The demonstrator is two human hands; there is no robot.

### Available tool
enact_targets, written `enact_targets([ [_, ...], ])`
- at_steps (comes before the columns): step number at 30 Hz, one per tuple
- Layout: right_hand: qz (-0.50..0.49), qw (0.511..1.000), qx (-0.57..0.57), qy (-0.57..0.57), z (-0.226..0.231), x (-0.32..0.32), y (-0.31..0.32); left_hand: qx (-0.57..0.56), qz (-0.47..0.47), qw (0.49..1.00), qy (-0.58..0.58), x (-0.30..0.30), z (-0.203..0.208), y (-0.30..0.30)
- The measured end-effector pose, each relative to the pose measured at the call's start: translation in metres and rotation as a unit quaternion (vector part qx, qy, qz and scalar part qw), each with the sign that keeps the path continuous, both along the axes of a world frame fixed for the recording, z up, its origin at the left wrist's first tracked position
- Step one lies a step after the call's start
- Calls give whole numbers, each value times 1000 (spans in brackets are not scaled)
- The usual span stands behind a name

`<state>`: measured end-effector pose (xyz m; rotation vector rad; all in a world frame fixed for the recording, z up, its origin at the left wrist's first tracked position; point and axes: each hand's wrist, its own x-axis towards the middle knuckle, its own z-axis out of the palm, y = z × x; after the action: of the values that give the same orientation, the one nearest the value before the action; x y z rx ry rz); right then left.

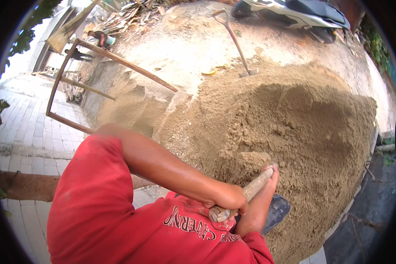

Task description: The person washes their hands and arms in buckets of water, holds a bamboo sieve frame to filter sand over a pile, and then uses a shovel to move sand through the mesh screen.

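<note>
My left hand (231, 198) is closed round the near end of a thick wooden shovel handle (255, 187). Further along the same shaft, my right hand (270, 175) grips it from the right side. The handle slants away over a large heap of brown sand (303, 127). Just past my right hand lies a paler flat patch of sand (253, 159), perhaps on the shovel's blade; the blade itself cannot be made out. Both forearms come from red sleeves.
A second shovel (237, 44) stands in the sand's far edge. At the left leans a wooden frame (127, 65). A white and black motorbike (299, 13) is parked at the back. Two people (102, 38) are far left, near scrap wood (127, 17). Pale paving (28, 119) covers the left.
</note>
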<state>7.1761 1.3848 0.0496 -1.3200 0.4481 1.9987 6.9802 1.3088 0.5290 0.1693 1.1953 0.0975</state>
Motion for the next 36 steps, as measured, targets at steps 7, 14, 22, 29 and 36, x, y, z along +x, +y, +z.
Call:
enact_targets([
  [7,-17,945,247,-215,260,-67,-23,62,11,994,-86,-87,64,-78],
  [14,60,917,288,-268,409,-226,-24,149,353,830,-404,-259,34,-309],
  [22,353,817,445,-97,582,-591,-300,413,580,678,-184,-327,90,-613],
  [29,229,817,288,444,550,-719,-354,257,10,644,721,-355,219,-668],
  [36,284,889,345,101,429,-608,-297,210,-49,768,602,-360,55,-603],
])
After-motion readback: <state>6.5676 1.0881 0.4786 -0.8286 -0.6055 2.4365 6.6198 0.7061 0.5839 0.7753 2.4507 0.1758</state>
